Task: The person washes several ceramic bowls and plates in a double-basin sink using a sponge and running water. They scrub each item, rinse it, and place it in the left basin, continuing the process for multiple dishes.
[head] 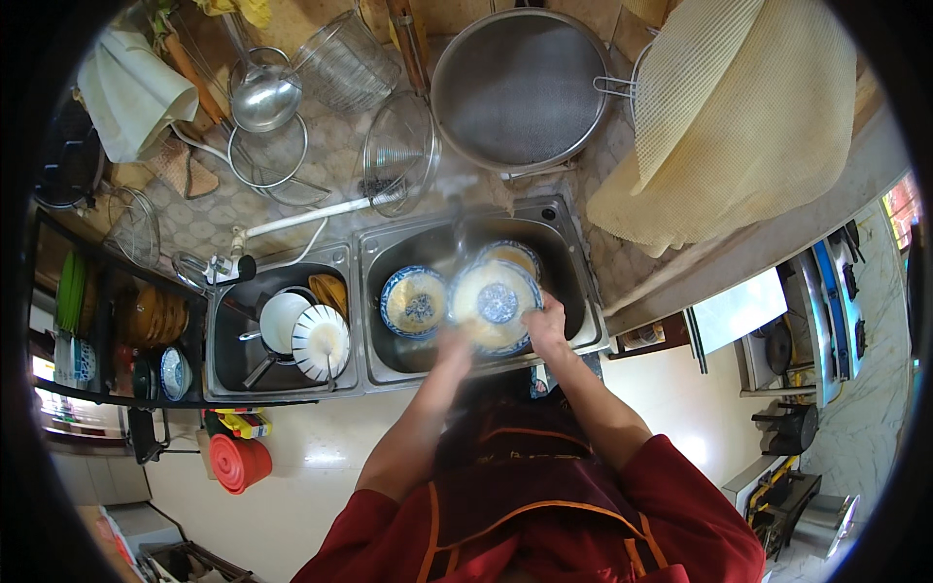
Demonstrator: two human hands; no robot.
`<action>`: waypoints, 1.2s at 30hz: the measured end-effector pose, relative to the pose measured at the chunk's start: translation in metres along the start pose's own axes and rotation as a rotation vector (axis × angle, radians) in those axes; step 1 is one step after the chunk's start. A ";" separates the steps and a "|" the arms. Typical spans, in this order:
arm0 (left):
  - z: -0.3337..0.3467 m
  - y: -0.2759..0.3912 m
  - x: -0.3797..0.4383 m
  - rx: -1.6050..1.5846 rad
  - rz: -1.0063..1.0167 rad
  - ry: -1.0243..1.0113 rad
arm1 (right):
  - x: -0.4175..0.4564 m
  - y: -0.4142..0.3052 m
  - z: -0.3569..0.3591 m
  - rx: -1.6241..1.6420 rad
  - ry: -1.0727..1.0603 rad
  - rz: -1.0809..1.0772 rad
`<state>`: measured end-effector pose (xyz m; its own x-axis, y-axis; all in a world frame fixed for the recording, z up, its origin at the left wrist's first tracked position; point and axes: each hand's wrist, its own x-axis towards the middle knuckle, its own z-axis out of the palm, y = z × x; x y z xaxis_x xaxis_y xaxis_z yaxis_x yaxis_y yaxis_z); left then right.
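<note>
My right hand [545, 324] grips the right rim of a blue-and-white patterned bowl [499, 300], tilted over the right basin of a steel double sink [576, 310]. Blurred by motion, my left hand [453, 351] is at the bowl's lower left edge; whether its fingers hold the rim is unclear. A second blue-and-white bowl [413, 300] sits in the basin to the left, cloudy liquid inside. Behind the held bowl, partly hidden, is another patterned bowl [521, 256]. A blurred tap [458, 222] stands above the basin.
In the left basin lie a white pot [283, 321], a striped dish [321, 341] with a spoon, and brown bowls [328, 291]. Strainers and a ladle [266, 98] hang along the wall, beside a large round sieve [521, 87]. A dish rack [116, 313] borders the sink's left.
</note>
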<state>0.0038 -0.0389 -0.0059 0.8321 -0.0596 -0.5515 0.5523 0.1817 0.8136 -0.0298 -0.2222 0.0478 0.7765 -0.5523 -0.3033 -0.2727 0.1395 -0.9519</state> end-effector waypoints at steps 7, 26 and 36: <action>0.042 0.076 -0.040 -0.646 -0.079 -0.340 | -0.029 -0.053 -0.010 -0.676 -0.039 -1.064; 0.018 0.060 -0.067 -0.306 -0.039 -0.602 | 0.032 -0.059 -0.029 -0.337 -0.277 -0.243; 0.033 0.022 -0.042 -0.704 -0.031 -0.502 | -0.030 -0.084 0.015 -0.915 -0.517 -1.281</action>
<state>-0.0177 -0.0650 0.0409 0.8335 -0.4705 -0.2898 0.5522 0.7289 0.4048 -0.0217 -0.2050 0.1363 0.7894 0.4197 0.4479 0.5740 -0.7632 -0.2966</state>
